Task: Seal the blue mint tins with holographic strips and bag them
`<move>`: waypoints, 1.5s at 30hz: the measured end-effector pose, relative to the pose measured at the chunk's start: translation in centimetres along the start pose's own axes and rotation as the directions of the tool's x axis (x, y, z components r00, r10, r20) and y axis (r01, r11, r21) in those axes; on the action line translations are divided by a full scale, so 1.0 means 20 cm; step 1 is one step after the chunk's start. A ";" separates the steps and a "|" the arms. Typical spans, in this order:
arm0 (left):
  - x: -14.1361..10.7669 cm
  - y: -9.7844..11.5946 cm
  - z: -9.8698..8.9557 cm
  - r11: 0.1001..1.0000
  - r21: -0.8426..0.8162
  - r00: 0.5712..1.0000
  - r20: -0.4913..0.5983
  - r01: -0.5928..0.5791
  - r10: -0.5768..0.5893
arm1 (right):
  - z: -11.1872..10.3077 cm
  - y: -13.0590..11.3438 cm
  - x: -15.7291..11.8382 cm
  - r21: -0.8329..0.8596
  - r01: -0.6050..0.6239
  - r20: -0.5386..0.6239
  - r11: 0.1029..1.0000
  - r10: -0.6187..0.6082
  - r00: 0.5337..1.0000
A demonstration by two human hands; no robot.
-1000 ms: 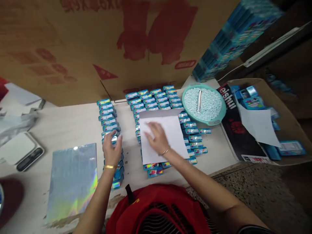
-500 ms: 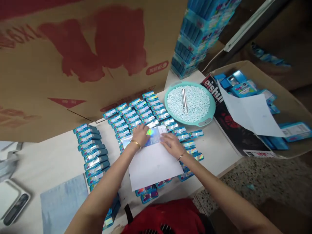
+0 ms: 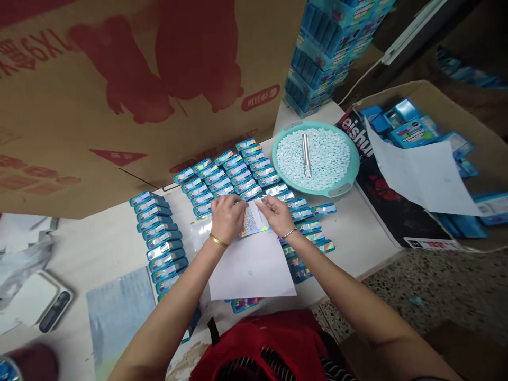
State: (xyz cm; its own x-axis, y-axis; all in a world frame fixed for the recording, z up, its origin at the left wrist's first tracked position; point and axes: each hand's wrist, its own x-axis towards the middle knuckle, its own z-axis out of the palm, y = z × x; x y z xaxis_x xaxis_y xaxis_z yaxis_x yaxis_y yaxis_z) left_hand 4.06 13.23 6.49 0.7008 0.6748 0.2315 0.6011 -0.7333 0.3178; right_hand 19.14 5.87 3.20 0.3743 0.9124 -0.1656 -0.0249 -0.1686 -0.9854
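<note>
Straight ahead, a huge brown cardboard box printed in red stands at the far side of the white table; off to my right sits an open brown carton, with blue packs and a creased sheet of white paper in it; between the two rises a tall stack of blue packs; in front of me spreads a block of small shiny blue boxes set in close rows, and to its left runs a single column of the same blue boxes; by that column lies a flat silvery-blue sheet; right of the block's far end rests a round teal basin filled with pale pellets; a plain white sheet of paper lies over the block's near part, boxes showing past its edges; a white scale with a dark panel is at the far left; my left hand and right hand meet above the paper's far end; the fingers of both are closed, pinching a small shiny rainbow-silver piece with a white strip, left fingers on its left part, right thumb and fingers at the strip; in the pellets lies a slim silvery metal tube.
</note>
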 end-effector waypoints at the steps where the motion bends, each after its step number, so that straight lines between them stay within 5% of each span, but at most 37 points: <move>1: -0.01 0.01 0.00 0.999 0.030 1.000 -0.022 -0.014 0.015 | 0.01 -0.01 0.00 0.017 -0.008 -0.010 1.000 0.008 1.000; 6: -0.07 0.03 0.02 0.996 0.047 0.994 -0.075 -0.077 0.080 | 0.03 -0.03 -0.02 0.063 -0.060 -0.040 0.996 0.062 0.997; 10: -0.18 0.12 -0.01 0.991 -0.116 0.990 -0.136 -0.063 0.047 | 0.00 0.01 0.01 0.006 -0.088 -0.041 0.996 0.088 0.995; 14: -0.38 0.32 -0.17 0.854 -0.506 0.962 -0.154 0.118 -0.224 | -0.08 0.02 0.01 -0.276 -0.043 -0.189 0.960 -0.010 0.982; 16: -0.50 0.39 -0.26 0.668 -0.688 0.871 -0.107 0.284 -0.480 | -0.07 -0.02 -0.06 -0.414 0.070 -0.227 0.908 -0.177 0.958; 18: -0.62 0.43 -0.33 0.433 -0.804 0.705 -0.026 0.406 -0.709 | -0.01 -0.07 -0.21 -0.398 0.170 -0.135 0.902 -0.240 0.961; 21: -0.83 0.41 -0.38 0.106 -0.890 0.428 0.106 0.443 -0.898 | 0.17 -0.12 -0.54 -0.143 0.089 0.188 0.986 -0.061 0.980; 24: -1.08 0.40 -0.38 -0.071 -0.907 0.227 0.179 0.416 -0.957 | 0.34 -0.10 -0.86 -0.068 -0.120 0.476 0.990 0.138 0.868; 27: -1.33 0.44 -0.36 -0.140 -0.893 0.109 0.204 0.427 -0.973 | 0.45 -0.03 -1.08 -0.157 -0.192 0.587 0.969 0.248 0.771; 31: -1.60 0.50 -0.31 -0.228 -0.860 0.014 0.263 0.458 -0.965 | 0.53 0.09 -1.20 -0.204 -0.151 0.671 0.967 0.251 0.698; 34: -1.72 0.45 -0.26 -0.196 -0.875 0.018 0.227 0.443 -0.974 | 0.61 0.16 -1.22 -0.260 -0.115 0.684 0.959 0.267 0.679; 40: -1.83 0.19 -0.17 0.192 -0.686 0.144 -0.127 0.702 -0.981 | 0.81 0.25 -1.18 -0.403 -0.008 0.621 0.915 0.281 0.732; 45: -1.86 0.07 -0.09 0.225 -0.604 0.158 -0.163 0.765 -0.974 | 0.89 0.34 -1.14 -0.531 0.026 0.588 0.847 0.346 0.731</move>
State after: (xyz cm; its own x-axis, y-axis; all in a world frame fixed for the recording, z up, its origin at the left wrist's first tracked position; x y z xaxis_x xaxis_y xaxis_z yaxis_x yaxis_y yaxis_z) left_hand -21.81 -12.74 0.03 -0.5377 0.8341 -0.1230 0.4391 0.4016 0.8037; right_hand -6.14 -9.51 -0.45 -0.2795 0.8281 -0.4858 0.4804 -0.3175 -0.8176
